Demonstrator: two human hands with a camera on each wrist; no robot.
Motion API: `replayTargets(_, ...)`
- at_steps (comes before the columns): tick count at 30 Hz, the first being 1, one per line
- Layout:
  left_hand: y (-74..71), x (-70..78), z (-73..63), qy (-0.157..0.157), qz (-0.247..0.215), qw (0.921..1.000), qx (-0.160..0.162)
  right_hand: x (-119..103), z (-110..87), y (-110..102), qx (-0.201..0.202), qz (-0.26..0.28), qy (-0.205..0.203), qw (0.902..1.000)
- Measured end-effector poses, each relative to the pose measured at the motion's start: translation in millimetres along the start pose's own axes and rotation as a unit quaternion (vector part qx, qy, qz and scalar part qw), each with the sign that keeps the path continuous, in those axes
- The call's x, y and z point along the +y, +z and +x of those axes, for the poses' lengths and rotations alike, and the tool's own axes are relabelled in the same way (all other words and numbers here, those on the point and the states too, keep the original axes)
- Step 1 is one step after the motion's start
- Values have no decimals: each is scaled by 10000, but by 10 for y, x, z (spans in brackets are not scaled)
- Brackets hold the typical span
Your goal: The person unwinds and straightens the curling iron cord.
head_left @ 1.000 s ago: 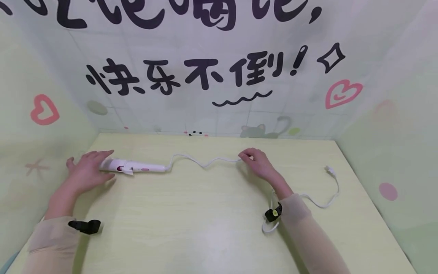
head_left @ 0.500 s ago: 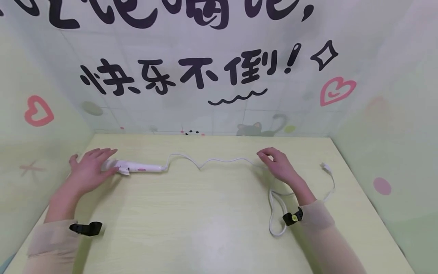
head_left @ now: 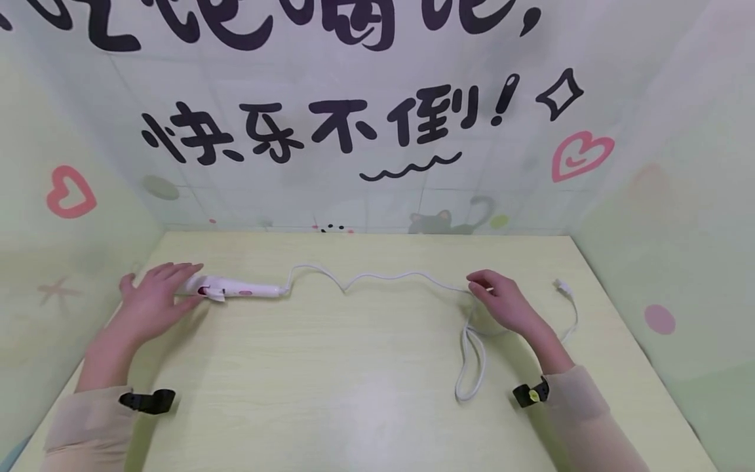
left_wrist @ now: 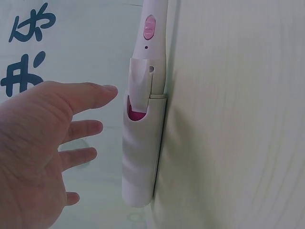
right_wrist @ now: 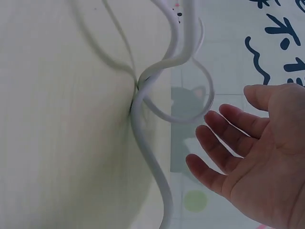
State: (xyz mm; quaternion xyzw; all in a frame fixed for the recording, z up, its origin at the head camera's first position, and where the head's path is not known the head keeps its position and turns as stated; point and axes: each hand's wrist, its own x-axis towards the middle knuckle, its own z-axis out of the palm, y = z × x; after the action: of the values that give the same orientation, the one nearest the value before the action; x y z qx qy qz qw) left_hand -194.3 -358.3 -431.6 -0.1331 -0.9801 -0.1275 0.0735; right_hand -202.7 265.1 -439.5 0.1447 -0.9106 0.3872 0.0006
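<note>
A white curling iron [head_left: 250, 289] with a pink switch [left_wrist: 149, 27] lies on the table's left side, a white sleeve [left_wrist: 143, 157] over its barrel. My left hand [head_left: 154, 298] hovers over the sleeved end, fingers spread; in the left wrist view a gap separates it from the iron. From the handle, the white cord [head_left: 383, 277] runs wavily to the right. Beside that cord is my right hand [head_left: 501, 301], fingers loosely bent and holding nothing in the right wrist view, where the cord [right_wrist: 152, 162] crosses over itself. Part of the cord is hidden behind the right hand.
A narrow cord loop [head_left: 472, 367] lies left of the right wrist. The plug [head_left: 563, 287] rests near the table's right edge. Printed walls stand behind the table [head_left: 330, 380] and at both sides. Each wrist wears a black strap [head_left: 147, 401].
My right hand has let go of the cord and moved right, then slightly down toward me. The cord loop now shows to its left. The left hand has barely shifted.
</note>
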Motion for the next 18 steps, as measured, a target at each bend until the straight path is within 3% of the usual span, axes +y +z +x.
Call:
replayTargets(12, 125, 140, 3, 458, -114, 9988, 98, 142, -360, -28, -220, -291, -78, 9993)
replayTargets(18, 186, 194, 53, 669, -152, 9976, -2, 278, -472, -40, -133, -462, -522, 9975)
